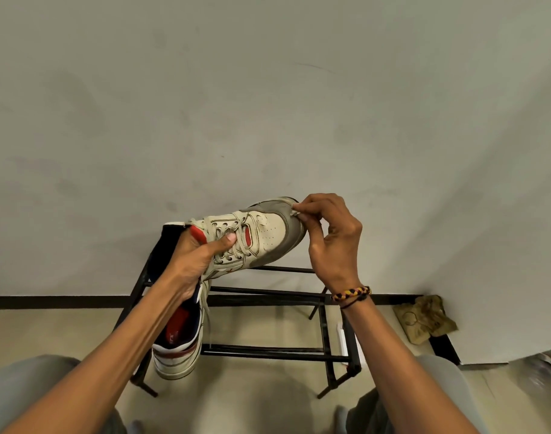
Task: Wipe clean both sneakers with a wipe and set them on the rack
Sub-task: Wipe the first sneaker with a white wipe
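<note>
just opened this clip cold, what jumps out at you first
A cream leather sneaker with red tongue is held up mid-frame above a black metal rack: the left hand grips its laces, the right hand pinches a small white wipe at the toe. A second matching sneaker sits at the rack's left end.

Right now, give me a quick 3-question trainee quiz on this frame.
1. True or false: both sneakers already sit on the rack.
2. Which part of the held sneaker does the right hand work on with the small wipe? A heel, B toe, C tongue.
3. Where does the left hand grip that sneaker?

Key
1. False: one is held up in both hands; the other sneaker sits at the rack's left end.
2. B.
3. Around the middle, thumb on the laces.
</note>
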